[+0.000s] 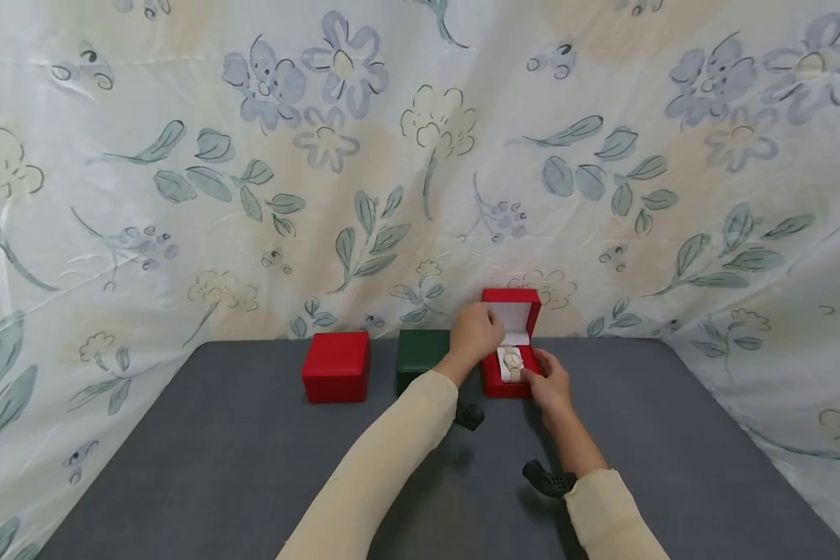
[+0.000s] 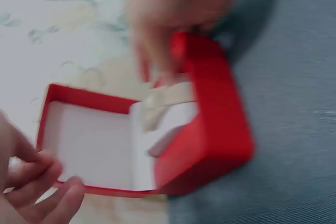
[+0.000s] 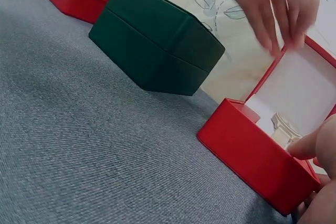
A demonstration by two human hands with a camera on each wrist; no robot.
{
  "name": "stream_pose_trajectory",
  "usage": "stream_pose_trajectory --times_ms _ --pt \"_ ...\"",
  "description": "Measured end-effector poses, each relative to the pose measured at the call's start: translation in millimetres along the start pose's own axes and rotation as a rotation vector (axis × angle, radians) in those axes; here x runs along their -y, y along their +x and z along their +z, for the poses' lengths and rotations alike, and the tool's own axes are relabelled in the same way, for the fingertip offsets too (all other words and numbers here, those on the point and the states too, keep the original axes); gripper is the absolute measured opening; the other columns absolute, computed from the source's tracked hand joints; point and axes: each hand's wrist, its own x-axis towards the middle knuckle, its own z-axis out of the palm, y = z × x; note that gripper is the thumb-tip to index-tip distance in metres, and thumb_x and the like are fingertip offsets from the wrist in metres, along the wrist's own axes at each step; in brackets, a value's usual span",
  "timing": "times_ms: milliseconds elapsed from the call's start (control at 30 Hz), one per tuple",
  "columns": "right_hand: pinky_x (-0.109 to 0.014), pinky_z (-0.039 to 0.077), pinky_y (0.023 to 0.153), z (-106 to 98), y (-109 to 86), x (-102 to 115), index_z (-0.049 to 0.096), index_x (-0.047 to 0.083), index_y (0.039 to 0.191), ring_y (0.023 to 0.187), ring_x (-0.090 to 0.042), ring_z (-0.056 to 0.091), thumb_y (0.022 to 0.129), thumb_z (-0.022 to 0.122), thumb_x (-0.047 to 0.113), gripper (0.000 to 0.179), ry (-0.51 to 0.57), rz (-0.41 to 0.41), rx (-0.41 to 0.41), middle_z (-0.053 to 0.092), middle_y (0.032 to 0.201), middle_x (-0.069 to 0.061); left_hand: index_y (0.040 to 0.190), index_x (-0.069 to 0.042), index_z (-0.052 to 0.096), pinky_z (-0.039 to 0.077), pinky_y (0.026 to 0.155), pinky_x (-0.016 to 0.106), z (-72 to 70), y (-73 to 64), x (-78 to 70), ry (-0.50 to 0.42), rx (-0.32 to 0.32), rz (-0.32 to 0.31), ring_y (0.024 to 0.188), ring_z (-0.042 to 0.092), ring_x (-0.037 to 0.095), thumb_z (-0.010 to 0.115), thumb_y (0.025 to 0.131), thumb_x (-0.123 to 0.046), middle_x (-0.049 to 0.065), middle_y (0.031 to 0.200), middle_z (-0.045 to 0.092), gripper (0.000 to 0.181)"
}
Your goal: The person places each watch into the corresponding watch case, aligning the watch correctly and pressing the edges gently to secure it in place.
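Note:
A red watch box [image 1: 491, 379] stands with its lid [image 1: 537, 315] raised at the back right of the table. In it a pale-strapped wristwatch [image 1: 512, 359] with a light dial sits round a white cushion. My right hand [image 1: 551, 386] grips the box base at its right side, thumb on the rim, fingers on the outer wall. My left hand [image 1: 474, 333] is at the left edge of the lid. Its fingers [image 3: 286, 22] hang loosely bent and slightly blurred, and overlap the lid's rim in the left wrist view. The watch is blurred and partly hidden there.
Left of the opened box stands a closed dark green box [image 1: 420, 354], partly behind my left hand. Farther left is a closed red box [image 1: 336, 367]. Flowered cloth [image 1: 364, 179] hangs right behind the grey table [image 1: 231, 459].

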Motion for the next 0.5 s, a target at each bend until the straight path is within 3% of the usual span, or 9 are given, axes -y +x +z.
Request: stream_pose_trajectory --times_ms 67,133,200,300,400,500 --pt "-0.053 0.030 0.115 -1.0 0.5 -1.4 0.030 0.007 0.150 0.142 -0.036 0.031 0.096 0.052 0.009 0.059 -0.006 0.001 0.001 0.032 0.155 -0.020 0.072 -0.011 0.058 0.039 0.051 0.027 -7.6 7.1 -3.4 -0.101 -0.116 -0.064 0.060 0.047 0.013 0.052 0.094 -0.028 0.003 0.065 0.055 0.029" --pt "-0.053 0.029 0.115 -1.6 0.6 -2.8 0.029 0.007 0.151 0.142 -0.036 0.030 0.096 0.052 0.010 0.059 -0.018 0.001 0.002 0.032 0.155 -0.020 0.082 -0.012 0.058 0.044 0.057 0.029 -12.3 13.9 -5.9 -0.176 -0.163 -0.120 0.069 0.053 0.015 0.052 0.094 -0.034 0.003 0.075 0.059 0.026" --pt "-0.054 0.029 0.115 -1.8 0.6 -4.7 0.029 0.008 0.151 0.142 -0.036 0.030 0.096 0.053 0.011 0.060 -0.029 0.004 0.003 0.032 0.155 -0.020 0.099 -0.012 0.060 0.050 0.069 0.033 -14.2 19.3 -7.2 -0.220 -0.149 -0.159 0.083 0.058 0.018 0.052 0.095 -0.039 0.004 0.093 0.064 0.029" --pt "-0.054 0.030 0.115 -1.1 -0.3 -7.1 0.029 0.007 0.150 0.140 -0.037 0.033 0.096 0.053 0.012 0.060 -0.040 0.007 0.008 0.032 0.154 -0.021 0.121 -0.011 0.057 0.052 0.085 0.038 -12.3 24.9 -7.2 -0.232 -0.064 -0.176 0.101 0.059 0.022 0.050 0.098 -0.040 0.007 0.116 0.063 0.038" --pt "-0.055 0.032 0.113 -1.2 -1.0 -7.5 0.029 0.007 0.150 0.138 -0.037 0.034 0.096 0.053 0.012 0.059 -0.038 0.011 0.012 0.033 0.154 -0.021 0.129 -0.012 0.054 0.051 0.091 0.038 -7.0 27.2 -7.5 -0.243 -0.004 -0.184 0.108 0.057 0.022 0.050 0.099 -0.037 0.008 0.123 0.062 0.039" --pt "-0.054 0.034 0.113 -3.8 0.1 -4.7 0.028 0.008 0.151 0.137 -0.037 0.034 0.097 0.052 0.013 0.060 -0.026 0.007 0.011 0.032 0.155 -0.021 0.129 -0.012 0.051 0.052 0.090 0.038 -1.8 28.0 -10.2 -0.279 0.010 -0.189 0.108 0.056 0.022 0.053 0.098 -0.034 0.008 0.123 0.061 0.037"
